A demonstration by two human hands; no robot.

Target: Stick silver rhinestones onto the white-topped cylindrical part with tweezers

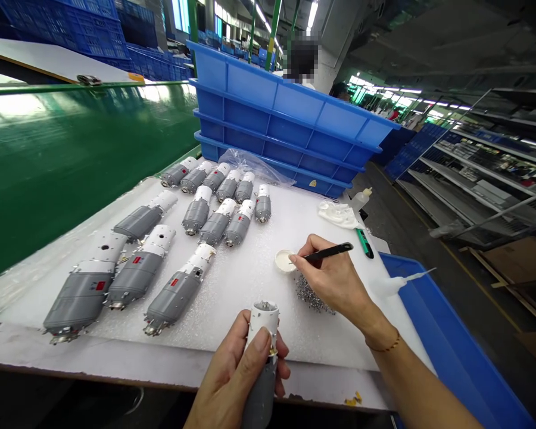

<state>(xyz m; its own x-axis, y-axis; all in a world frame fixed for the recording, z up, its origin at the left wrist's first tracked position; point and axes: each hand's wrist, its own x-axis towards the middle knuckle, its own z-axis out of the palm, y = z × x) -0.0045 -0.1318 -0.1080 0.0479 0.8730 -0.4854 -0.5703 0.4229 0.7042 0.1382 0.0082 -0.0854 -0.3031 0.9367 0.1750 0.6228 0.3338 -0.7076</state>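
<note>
Grey-and-white cyl. assy (262, 357) held upright in L hand (232, 372), fingers clamped round body, white end up, just past near edge of foam sheet (250, 286). R hand (333, 280) pinches black fine-tip tool (328, 253), tip near small white dish (284, 261) of white paste; contact unclear. Both on foam sheet: dish, heap of small metal bits (312, 295) just beside it, rows of like assys (217, 229) left of them. Beyond sheet's far edge: stacked blue crates (286, 107). Left of sheet: green conveyor belt (71, 167). Right of sheet: blue tray (451, 345), white nozzle bottle (397, 285) by its rim.
</note>
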